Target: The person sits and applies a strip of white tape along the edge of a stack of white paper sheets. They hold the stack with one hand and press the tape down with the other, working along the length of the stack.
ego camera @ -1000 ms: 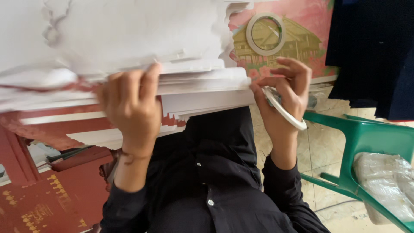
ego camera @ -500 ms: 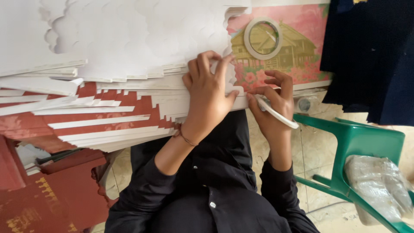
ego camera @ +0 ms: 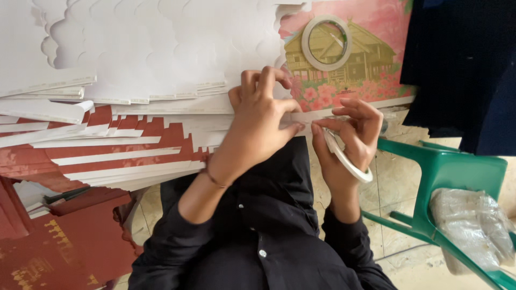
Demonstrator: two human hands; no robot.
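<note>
Spread across most of the view lies a fanned stack of white and red card sheets (ego camera: pixel 123 123) with scalloped cut edges. Just past its right edge rests a picture of a house (ego camera: pixel 344 59) — a roll of tape (ego camera: pixel 326 43) lies on it. At the stack's near right edge, the left hand (ego camera: pixel 263 121) presses down, fingers curled together on the card. Touching its fingertips, the right hand (ego camera: pixel 349 137) holds a second tape ring (ego camera: pixel 346 158) looped over its fingers, thumb and forefinger pinched at the card edge. Right of the stack stands a green plastic chair (ego camera: pixel 457 172) — a plastic-wrapped bundle (ego camera: pixel 473 225) sits on it.
</note>
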